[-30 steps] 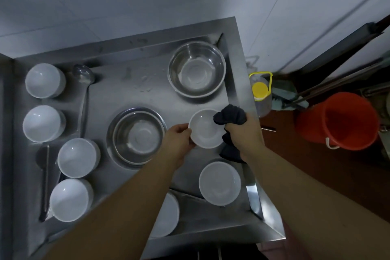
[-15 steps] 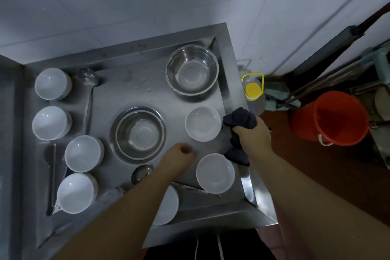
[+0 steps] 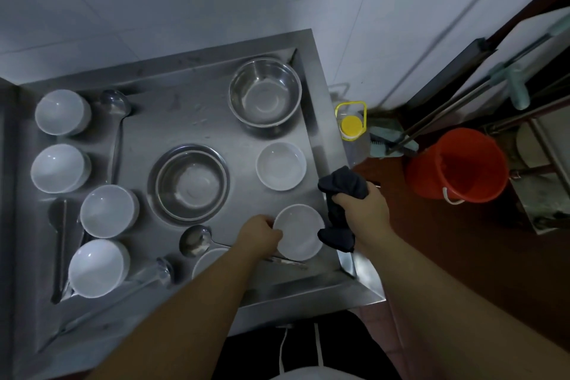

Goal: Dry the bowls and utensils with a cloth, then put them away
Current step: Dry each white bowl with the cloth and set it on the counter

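My left hand (image 3: 260,234) grips the left rim of a small white bowl (image 3: 299,233) near the front right of the steel tray (image 3: 197,108). Just right of that bowl, my right hand (image 3: 365,213) holds a dark cloth (image 3: 342,194) bunched in its fist. Another small white bowl (image 3: 281,166) stands behind it. Two steel bowls sit at the back right (image 3: 265,92) and in the middle (image 3: 188,182). Several white bowls line the left side (image 3: 109,210). Ladles (image 3: 115,105) and spoons (image 3: 195,241) lie between them. One more white bowl (image 3: 209,261) is half hidden under my left forearm.
The tray's raised right rim (image 3: 320,120) runs next to my right hand. Beyond it stand a clear jug with a yellow cap (image 3: 351,126), an orange bucket (image 3: 456,163) and mop handles (image 3: 456,108) on the floor. A white tiled wall is behind.
My left hand let go of the rear small bowl, left it on the tray, and came back to grip the front small bowl. My right hand with the cloth drew slightly right.
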Motion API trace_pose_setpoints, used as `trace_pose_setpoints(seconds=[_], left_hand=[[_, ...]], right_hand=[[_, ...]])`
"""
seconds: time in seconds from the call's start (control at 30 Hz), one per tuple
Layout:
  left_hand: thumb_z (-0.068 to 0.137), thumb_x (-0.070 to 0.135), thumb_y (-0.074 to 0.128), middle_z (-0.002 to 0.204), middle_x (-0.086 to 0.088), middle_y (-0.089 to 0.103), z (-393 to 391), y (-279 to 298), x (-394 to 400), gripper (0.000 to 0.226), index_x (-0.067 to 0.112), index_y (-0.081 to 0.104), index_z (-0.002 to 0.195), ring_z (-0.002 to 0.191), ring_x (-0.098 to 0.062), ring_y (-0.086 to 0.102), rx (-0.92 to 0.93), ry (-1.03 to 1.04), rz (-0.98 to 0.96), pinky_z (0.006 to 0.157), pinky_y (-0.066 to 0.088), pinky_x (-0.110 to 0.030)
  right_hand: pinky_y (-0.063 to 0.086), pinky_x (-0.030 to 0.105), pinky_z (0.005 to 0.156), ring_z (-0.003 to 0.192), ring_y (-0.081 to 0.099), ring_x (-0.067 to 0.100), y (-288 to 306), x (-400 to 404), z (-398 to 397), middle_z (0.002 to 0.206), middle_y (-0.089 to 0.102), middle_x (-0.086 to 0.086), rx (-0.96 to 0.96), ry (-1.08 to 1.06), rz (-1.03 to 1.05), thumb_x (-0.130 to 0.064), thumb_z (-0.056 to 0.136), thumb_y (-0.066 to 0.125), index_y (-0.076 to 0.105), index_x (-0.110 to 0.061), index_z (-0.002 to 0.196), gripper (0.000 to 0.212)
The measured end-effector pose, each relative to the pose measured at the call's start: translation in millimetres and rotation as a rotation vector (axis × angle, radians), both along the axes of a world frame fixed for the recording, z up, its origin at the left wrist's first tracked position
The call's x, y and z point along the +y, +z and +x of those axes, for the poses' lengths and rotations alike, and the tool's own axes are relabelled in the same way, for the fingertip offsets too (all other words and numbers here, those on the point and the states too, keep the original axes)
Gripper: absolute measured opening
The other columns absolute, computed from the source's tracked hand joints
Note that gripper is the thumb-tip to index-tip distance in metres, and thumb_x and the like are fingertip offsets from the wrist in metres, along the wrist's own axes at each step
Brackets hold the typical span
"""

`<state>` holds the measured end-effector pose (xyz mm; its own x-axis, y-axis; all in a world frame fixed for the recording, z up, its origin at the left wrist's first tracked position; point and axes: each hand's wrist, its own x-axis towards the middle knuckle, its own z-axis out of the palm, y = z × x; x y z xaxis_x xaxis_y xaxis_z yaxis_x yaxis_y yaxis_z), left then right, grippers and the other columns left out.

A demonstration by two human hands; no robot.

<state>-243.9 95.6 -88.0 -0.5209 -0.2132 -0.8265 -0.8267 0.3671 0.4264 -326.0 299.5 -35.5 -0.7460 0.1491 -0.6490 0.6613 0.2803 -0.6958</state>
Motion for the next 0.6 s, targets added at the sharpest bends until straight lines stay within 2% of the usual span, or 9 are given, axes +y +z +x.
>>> trace_pose_setpoints(seconds=[0.1, 0.2, 0.27, 0.33, 0.4, 0.47, 0.53, 0.57, 0.6], left_hand=[[0.093, 0.009, 0.067, 0.097, -0.021, 0.078, 8, 12, -4, 0.02, 0.004, 0.077, 0.109, 0.083, -0.038, 0.078, 0.0, 0.213, 0.067, 0.083, 0.066, -0.053], [0.093, 0.008, 0.064, 0.085, -0.019, 0.07, 13, 36, -13, 0.02, -0.001, 0.073, 0.107, 0.071, -0.031, 0.068, 0.004, 0.451, 0.177, 0.078, 0.063, -0.043], [0.093, 0.005, 0.063, 0.092, -0.02, 0.064, 15, 58, -22, 0.022, -0.001, 0.066, 0.114, 0.078, -0.03, 0.062, 0.023, 0.583, 0.267, 0.073, 0.059, -0.039], [0.095, 0.006, 0.063, 0.097, -0.02, 0.063, 18, 81, -33, 0.023, 0.0, 0.062, 0.117, 0.082, -0.031, 0.062, 0.062, 0.667, 0.34, 0.069, 0.058, -0.037], [0.096, 0.008, 0.065, 0.106, -0.019, 0.07, 21, 104, -47, 0.024, 0.004, 0.062, 0.119, 0.086, -0.031, 0.07, 0.107, 0.727, 0.398, 0.072, 0.063, -0.036], [0.095, 0.008, 0.065, 0.108, -0.019, 0.075, 25, 124, -62, 0.022, 0.006, 0.066, 0.117, 0.095, -0.034, 0.076, 0.155, 0.786, 0.46, 0.077, 0.066, -0.042], [0.094, 0.005, 0.063, 0.095, -0.015, 0.08, 29, 144, -77, 0.022, 0.003, 0.07, 0.115, 0.096, -0.033, 0.077, 0.218, 0.818, 0.543, 0.082, 0.066, -0.046], [0.094, 0.004, 0.062, 0.093, -0.015, 0.081, 31, 153, -84, 0.024, 0.002, 0.071, 0.116, 0.097, -0.033, 0.077, 0.25, 0.827, 0.583, 0.084, 0.066, -0.048], [0.094, 0.004, 0.061, 0.096, -0.016, 0.081, 34, 163, -91, 0.026, 0.001, 0.071, 0.118, 0.099, -0.034, 0.076, 0.282, 0.835, 0.622, 0.087, 0.065, -0.049]], right_hand=[[0.062, 0.058, 0.088, 0.099, 0.074, 0.032, 14, -5, 4, 0.103, 0.074, 0.016, -0.006, -0.079, -0.144, -0.003, 0.085, 0.077, 0.07, -0.025, 0.101, 0.028], [0.064, 0.049, 0.085, 0.104, 0.074, 0.032, 34, -16, 5, 0.114, 0.073, 0.013, 0.004, -0.065, -0.246, -0.006, 0.087, 0.082, 0.065, -0.013, 0.123, 0.04], [0.065, 0.051, 0.085, 0.101, 0.075, 0.03, 50, -28, 6, 0.116, 0.073, 0.013, 0.01, -0.045, -0.309, -0.011, 0.087, 0.084, 0.061, -0.012, 0.127, 0.045], [0.065, 0.046, 0.07, 0.085, 0.077, 0.024, 70, -44, 7, 0.107, 0.073, 0.011, 0.005, -0.05, -0.419, -0.017, 0.093, 0.078, 0.061, -0.013, 0.12, 0.032], [0.056, 0.036, 0.058, 0.074, 0.069, 0.022, 90, -64, 7, 0.1, 0.066, 0.014, -0.009, -0.014, -0.508, -0.024, 0.097, 0.062, 0.058, -0.01, 0.121, 0.028], [0.054, 0.036, 0.066, 0.086, 0.066, 0.025, 110, -87, 6, 0.107, 0.066, 0.014, 0.033, 0.098, -0.508, -0.027, 0.089, 0.054, 0.059, -0.016, 0.126, 0.039], [0.057, 0.043, 0.082, 0.1, 0.069, 0.024, 127, -107, 10, 0.115, 0.07, 0.007, 0.165, 0.267, -0.394, -0.024, 0.093, 0.058, 0.058, -0.037, 0.121, 0.031], [0.057, 0.041, 0.088, 0.102, 0.069, 0.02, 134, -116, 14, 0.115, 0.071, 0.002, 0.249, 0.365, -0.32, -0.023, 0.096, 0.061, 0.055, -0.045, 0.12, 0.033], [0.057, 0.033, 0.089, 0.102, 0.069, 0.012, 141, -125, 19, 0.113, 0.071, -0.006, 0.341, 0.458, -0.248, -0.024, 0.097, 0.066, 0.053, -0.049, 0.121, 0.037]])
